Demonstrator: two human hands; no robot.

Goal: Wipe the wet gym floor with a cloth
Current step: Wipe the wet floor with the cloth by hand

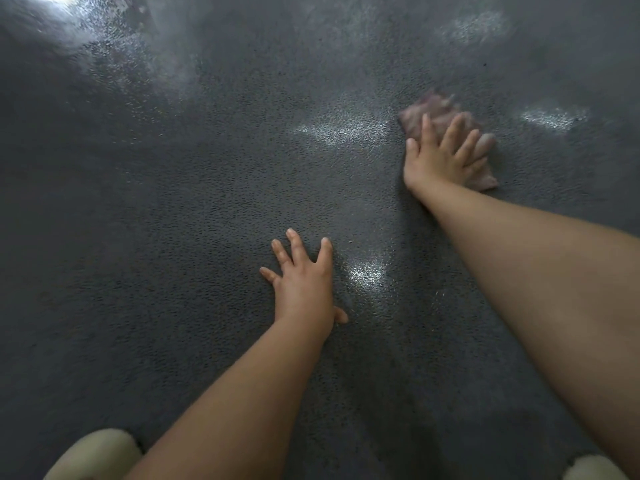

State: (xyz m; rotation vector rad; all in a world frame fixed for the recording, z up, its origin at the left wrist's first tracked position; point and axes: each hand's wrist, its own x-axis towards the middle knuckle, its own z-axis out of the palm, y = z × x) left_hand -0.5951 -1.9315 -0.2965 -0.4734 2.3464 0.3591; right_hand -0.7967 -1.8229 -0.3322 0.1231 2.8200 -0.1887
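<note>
On a dark grey, pebble-textured gym floor, my right hand presses flat, fingers spread, on a crumpled, faded pinkish-mauve cloth; the cloth lies under and ahead of that hand, its far edge poking out beyond the fingertips and a corner showing by the wrist on the outer side; its outline is smeared, so I cannot tell how it is folded.

My left hand is planted bare on the floor, fingers fanned, palm down, holding nothing; it sits nearer my body and well apart from the cloth, apparently as a prop while I lean forward.

The relation that counts: the closest shining wet patch lies just to the left of the cloth hand, stretched roughly crosswise, almost touching the cloth's near edge; a second glint sits just beside my left hand, on its thumb side; a third patch gleams to the right of the cloth, a little apart; a broad glare covers the far left.

In my judgement the right hand, already on the cloth, is the one to sweep leftward across the nearest patch; the left need only bear weight; the glint by it may call for a pull toward my body.

Pale rounded shapes at the bottom corners cannot be identified.
</note>
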